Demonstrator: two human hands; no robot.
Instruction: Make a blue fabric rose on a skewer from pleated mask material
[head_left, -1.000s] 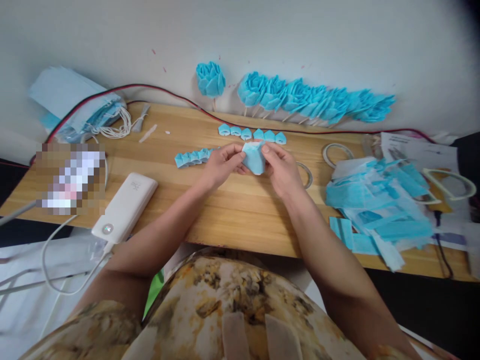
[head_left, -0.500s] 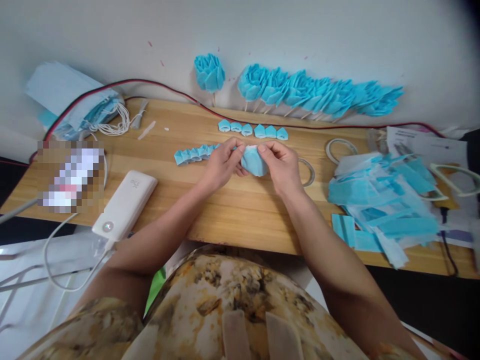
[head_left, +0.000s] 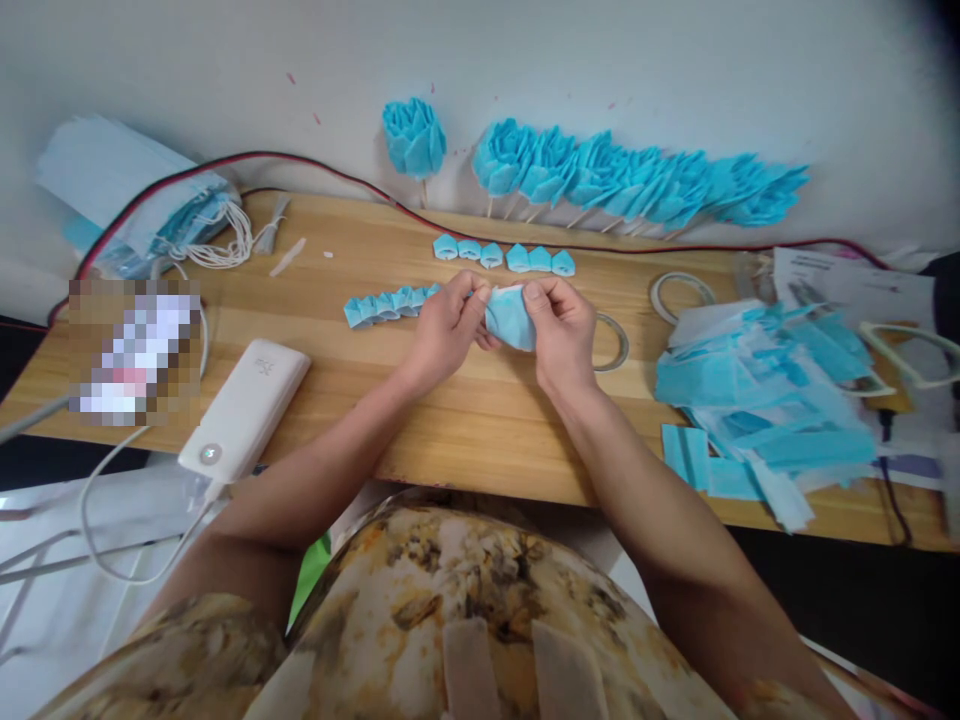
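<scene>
Between my two hands is a small piece of light blue mask fabric (head_left: 511,318), with a pale upper edge. My left hand (head_left: 452,322) pinches its left side. My right hand (head_left: 561,325) grips the right side, thumb on the front. Just left of my left hand lies a row of folded blue fabric pieces (head_left: 386,305), its right end hidden by the fingers. Beyond my hands sit several small folded blue petals (head_left: 540,259) in two short groups. A roll of tape (head_left: 613,342) lies partly behind my right hand.
Several blue fabric flowers on sticks (head_left: 592,172) lean along the wall. Blue fabric scraps (head_left: 780,420), another tape roll (head_left: 660,297) and a glue gun (head_left: 892,365) are at right. A white power bank (head_left: 247,405), blurred phone (head_left: 139,355) and stacked masks (head_left: 135,185) are at left.
My right hand has shifted slightly and its grip on the fabric has changed, so the piece looks flatter and tilted. Both hands still hold it. The whole view has moved a little.
</scene>
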